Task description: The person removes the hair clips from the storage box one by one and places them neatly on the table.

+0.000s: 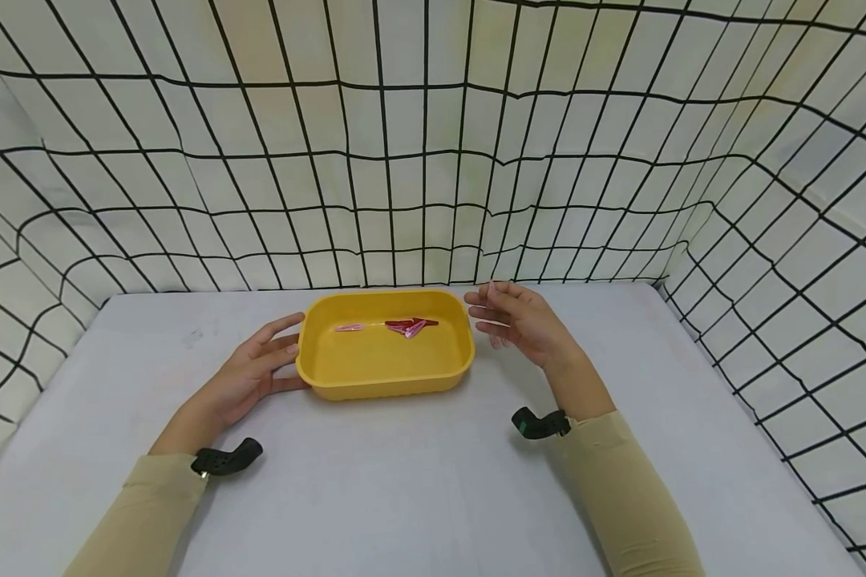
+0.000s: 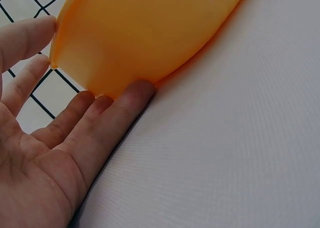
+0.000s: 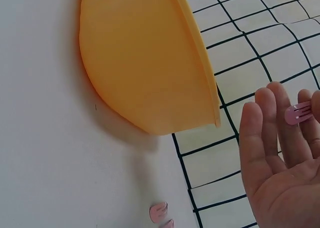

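A yellow tray [image 1: 386,361] stands on the white table with a light pink clip [image 1: 349,328] and several red and pink clips [image 1: 411,326] inside. My left hand [image 1: 248,377] touches the tray's left end with its fingers extended; in the left wrist view, fingertips of the left hand [image 2: 75,133] rest against the tray wall [image 2: 145,38]. Just off the tray's right end, my right hand [image 1: 530,324] pinches a pink clip [image 3: 298,113] between thumb and finger, the other fingers extended. Below the right hand, pink clips [image 3: 159,212] lie on the table.
Black wire grid panels [image 1: 426,184] over white cloth rise along the table's back edge and at both sides. The white table surface [image 1: 390,481] extends in front of the tray. A black band [image 1: 227,457] is on the left wrist, another [image 1: 541,423] on the right.
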Demonstrator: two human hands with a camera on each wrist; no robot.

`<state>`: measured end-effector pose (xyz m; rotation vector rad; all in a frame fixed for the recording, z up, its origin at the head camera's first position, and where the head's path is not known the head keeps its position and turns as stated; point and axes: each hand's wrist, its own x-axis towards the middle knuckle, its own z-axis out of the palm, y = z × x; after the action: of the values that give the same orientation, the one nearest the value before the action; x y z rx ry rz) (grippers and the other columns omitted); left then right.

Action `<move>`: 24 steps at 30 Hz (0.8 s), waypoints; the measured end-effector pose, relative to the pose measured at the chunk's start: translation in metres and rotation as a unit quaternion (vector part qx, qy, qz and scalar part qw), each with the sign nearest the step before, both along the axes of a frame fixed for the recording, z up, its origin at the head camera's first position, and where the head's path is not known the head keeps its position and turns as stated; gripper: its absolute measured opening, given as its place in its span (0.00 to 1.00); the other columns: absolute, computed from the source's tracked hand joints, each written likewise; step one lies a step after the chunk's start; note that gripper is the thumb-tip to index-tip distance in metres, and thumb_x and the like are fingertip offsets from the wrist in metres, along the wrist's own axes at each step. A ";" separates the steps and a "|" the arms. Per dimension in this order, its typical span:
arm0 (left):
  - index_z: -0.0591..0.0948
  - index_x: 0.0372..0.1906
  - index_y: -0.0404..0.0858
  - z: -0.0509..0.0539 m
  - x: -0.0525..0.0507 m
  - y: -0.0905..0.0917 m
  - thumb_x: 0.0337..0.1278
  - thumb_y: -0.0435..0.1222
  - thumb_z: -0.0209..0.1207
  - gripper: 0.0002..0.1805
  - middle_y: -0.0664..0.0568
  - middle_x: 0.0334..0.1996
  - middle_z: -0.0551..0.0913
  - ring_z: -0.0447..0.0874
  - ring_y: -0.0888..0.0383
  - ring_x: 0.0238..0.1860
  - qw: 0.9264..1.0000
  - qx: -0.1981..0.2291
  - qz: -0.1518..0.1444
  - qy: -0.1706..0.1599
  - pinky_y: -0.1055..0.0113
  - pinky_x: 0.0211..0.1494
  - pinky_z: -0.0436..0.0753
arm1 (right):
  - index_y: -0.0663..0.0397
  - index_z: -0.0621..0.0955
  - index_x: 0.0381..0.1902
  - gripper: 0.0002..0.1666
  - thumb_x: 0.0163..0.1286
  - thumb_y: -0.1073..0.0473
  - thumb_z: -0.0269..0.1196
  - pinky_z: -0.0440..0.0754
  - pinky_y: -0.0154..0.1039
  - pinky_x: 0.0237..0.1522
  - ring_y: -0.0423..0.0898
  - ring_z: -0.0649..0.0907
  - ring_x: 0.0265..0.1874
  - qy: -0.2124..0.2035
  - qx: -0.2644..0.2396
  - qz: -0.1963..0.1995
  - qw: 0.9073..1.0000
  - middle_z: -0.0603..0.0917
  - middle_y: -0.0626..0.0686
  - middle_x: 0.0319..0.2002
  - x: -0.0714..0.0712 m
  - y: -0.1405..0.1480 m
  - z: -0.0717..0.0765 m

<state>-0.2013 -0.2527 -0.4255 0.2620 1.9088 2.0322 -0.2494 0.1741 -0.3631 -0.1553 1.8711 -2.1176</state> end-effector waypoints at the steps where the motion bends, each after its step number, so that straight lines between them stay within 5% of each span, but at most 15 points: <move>1: 0.56 0.78 0.50 0.000 0.000 0.000 0.76 0.39 0.51 0.32 0.36 0.76 0.52 0.82 0.59 0.57 1.000 0.001 0.000 0.000 0.53 0.53 0.86 | 0.58 0.80 0.53 0.18 0.75 0.51 0.59 0.84 0.44 0.56 0.56 0.81 0.57 0.004 0.002 0.000 1.000 0.85 0.53 0.52 0.000 0.001 0.000; 9: 0.56 0.78 0.50 -0.001 0.000 0.000 0.76 0.38 0.51 0.31 0.36 0.75 0.54 0.82 0.59 0.57 1.000 0.000 0.002 0.002 0.53 0.53 0.86 | 0.51 0.83 0.45 0.06 0.74 0.58 0.61 0.85 0.39 0.54 0.48 0.80 0.45 0.013 0.013 -0.024 1.000 0.81 0.48 0.48 -0.001 0.009 0.000; 15: 0.56 0.78 0.51 -0.001 0.000 0.000 0.76 0.39 0.51 0.32 0.37 0.75 0.54 0.82 0.60 0.57 1.000 0.000 0.003 -0.001 0.53 0.53 0.86 | 0.52 0.79 0.55 0.13 0.74 0.59 0.61 0.86 0.38 0.51 0.45 0.81 0.41 0.018 0.010 -0.032 0.999 0.80 0.49 0.39 -0.004 0.016 -0.002; 24: 0.56 0.78 0.51 0.000 0.001 0.000 0.76 0.39 0.51 0.32 0.36 0.75 0.53 0.82 0.60 0.57 1.000 -0.004 0.003 0.002 0.54 0.53 0.86 | 0.57 0.76 0.57 0.16 0.75 0.60 0.59 0.86 0.38 0.50 0.45 0.81 0.39 0.021 0.048 -0.068 0.996 0.80 0.51 0.40 -0.010 0.028 -0.009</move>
<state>-0.2004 -0.2527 -0.4258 0.2590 1.9228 2.0279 -0.2594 0.2023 -0.3717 -0.0526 2.0574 -2.1204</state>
